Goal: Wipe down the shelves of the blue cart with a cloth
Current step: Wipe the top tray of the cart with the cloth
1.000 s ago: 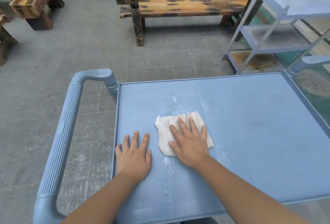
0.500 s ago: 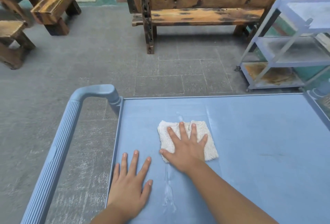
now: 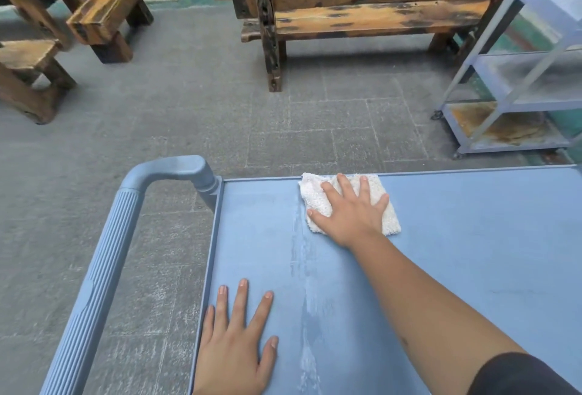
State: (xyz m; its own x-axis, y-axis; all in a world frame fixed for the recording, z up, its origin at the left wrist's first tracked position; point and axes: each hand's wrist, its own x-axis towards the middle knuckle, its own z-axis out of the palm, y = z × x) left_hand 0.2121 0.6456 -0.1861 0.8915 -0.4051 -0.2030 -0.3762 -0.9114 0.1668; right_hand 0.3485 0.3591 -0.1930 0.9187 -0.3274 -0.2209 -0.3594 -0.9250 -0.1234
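Now midway through the top shelf (image 3: 456, 237) of the blue cart (image 3: 220, 237), judging by the pale streak (image 3: 304, 284) running from near edge to far edge. Right hand (image 3: 349, 211) flat with fingers spread, pressing the white cloth (image 3: 318, 200) down at the far rim of the shelf. Left hand (image 3: 234, 347) flat too, fingers straight and apart, resting on the near left corner, holding nothing. Hands well apart from each other, one near, one far.

Done so far, as a judgement: one lane up the left-middle, marked by that wet or chalky trail. Left to do: the strip between streak and left rim, the broad right half, and any lower shelves, hidden beneath the top and not to be told from this view.

Cloth: folded terry, nubbly, soft at the edges, roughly square. Shelf: smooth moulded plastic, matte, with a low raised lip around the edge. Handle (image 3: 104, 268): same blue plastic, ribbed lengthwise along the grip, curved smoothly at the corner into the post.

Beyond: grey paved floor (image 3: 189, 111), scuffed pale; a weathered wooden bench (image 3: 378, 16), rough and blotched dark; a second metal shelving unit (image 3: 519, 85) at the right, possibly rust-stained on its lowest tier.
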